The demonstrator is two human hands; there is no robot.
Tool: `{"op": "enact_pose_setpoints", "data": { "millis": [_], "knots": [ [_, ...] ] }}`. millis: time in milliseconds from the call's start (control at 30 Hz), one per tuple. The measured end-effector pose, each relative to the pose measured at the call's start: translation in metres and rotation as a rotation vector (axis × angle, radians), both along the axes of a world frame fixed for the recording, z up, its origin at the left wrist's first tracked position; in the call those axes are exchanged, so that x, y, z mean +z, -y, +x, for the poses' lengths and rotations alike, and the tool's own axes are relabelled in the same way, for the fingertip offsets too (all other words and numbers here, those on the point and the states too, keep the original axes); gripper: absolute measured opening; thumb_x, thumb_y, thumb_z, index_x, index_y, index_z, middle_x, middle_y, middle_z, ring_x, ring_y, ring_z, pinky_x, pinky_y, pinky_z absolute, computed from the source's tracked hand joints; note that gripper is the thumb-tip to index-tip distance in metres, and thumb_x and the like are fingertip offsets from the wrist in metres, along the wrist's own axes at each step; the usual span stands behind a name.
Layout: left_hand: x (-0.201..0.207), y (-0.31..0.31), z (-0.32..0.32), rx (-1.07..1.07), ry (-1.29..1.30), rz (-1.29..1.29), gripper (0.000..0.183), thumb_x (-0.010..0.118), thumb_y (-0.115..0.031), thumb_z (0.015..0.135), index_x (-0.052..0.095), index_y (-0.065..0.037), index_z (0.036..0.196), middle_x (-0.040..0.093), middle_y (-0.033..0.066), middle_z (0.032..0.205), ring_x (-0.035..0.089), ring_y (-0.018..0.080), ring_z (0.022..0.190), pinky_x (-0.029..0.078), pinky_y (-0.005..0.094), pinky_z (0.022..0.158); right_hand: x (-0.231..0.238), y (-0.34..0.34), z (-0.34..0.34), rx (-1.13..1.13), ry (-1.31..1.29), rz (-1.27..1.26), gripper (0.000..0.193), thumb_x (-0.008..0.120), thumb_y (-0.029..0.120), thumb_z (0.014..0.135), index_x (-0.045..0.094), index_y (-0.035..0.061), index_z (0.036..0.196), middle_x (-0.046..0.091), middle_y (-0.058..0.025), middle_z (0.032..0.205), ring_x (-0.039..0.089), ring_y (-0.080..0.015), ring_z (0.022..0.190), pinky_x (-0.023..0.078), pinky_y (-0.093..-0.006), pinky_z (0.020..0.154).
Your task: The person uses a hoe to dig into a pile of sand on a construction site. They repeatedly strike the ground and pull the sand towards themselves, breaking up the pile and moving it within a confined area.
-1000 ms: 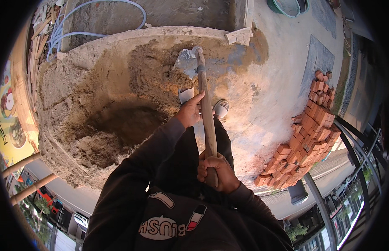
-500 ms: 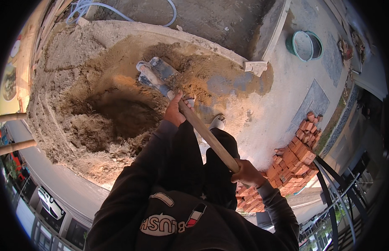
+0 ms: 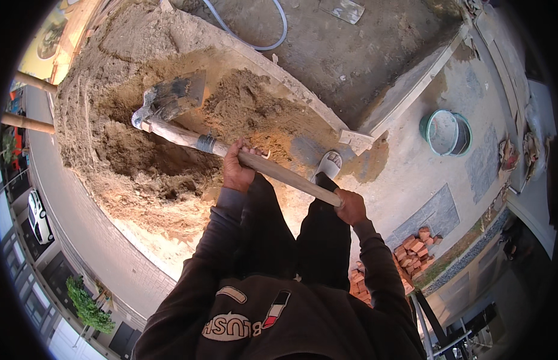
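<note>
Both hands grip the wooden handle of a hoe (image 3: 277, 173), which slants from the upper left down to the right. My left hand (image 3: 238, 167) is closed round the middle of the shaft, just below a dark wrapped binding. Near the handle's end, my right hand (image 3: 351, 207) is wrapped round the wood. The wide metal blade (image 3: 178, 96) is at the far left, over a heap of sand (image 3: 135, 144) with a dark hollow in it. Whether the blade touches the sand, I cannot tell. Damp, darker sand (image 3: 249, 99) lies right of the blade.
A low concrete curb (image 3: 279, 75) runs behind the sand, with a pale blue hose (image 3: 283, 27) beyond it. At the right stands a green bucket (image 3: 447, 133). Red bricks (image 3: 414, 255) are piled at the lower right. My sandalled foot (image 3: 330, 163) is near the curb's corner.
The hoe's head has swung left and looks larger, and its handle lies flatter across the view. Both hands have kept their grip. The whole view has turned and shifted.
</note>
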State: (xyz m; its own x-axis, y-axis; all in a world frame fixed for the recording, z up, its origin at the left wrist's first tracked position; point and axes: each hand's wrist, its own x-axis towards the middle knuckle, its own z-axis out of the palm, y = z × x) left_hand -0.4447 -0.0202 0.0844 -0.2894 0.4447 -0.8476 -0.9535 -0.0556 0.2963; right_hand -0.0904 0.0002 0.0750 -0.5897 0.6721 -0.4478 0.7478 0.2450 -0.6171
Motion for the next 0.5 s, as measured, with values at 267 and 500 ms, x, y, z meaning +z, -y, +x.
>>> {"op": "enact_pose_setpoints", "data": {
  "millis": [267,500],
  "knots": [
    [-0.019,0.029,0.069,0.168,0.147,-0.257,0.018,0.073,-0.014,0.083,0.056,-0.011,0.079,0.052,0.0030,0.068,0.053,0.0240,0.068,0.050,0.0457,0.078,0.021,-0.035,0.067,0.184,0.132,-0.166,0.027,0.073,0.019,0.069,0.058,0.0108,0.091,0.065,-0.0161,0.077,0.065,-0.0380,0.078,0.051,-0.0481,0.069],
    [-0.062,0.032,0.120,0.275,0.329,-0.284,0.017,0.072,-0.014,0.084,0.056,-0.010,0.083,0.052,0.0035,0.073,0.054,0.0239,0.070,0.051,0.0463,0.077,0.033,-0.065,0.098,0.301,0.331,-0.156,0.030,0.075,0.020,0.068,0.057,0.0107,0.091,0.065,-0.0161,0.074,0.065,-0.0377,0.077,0.051,-0.0490,0.068]
  ]
}}
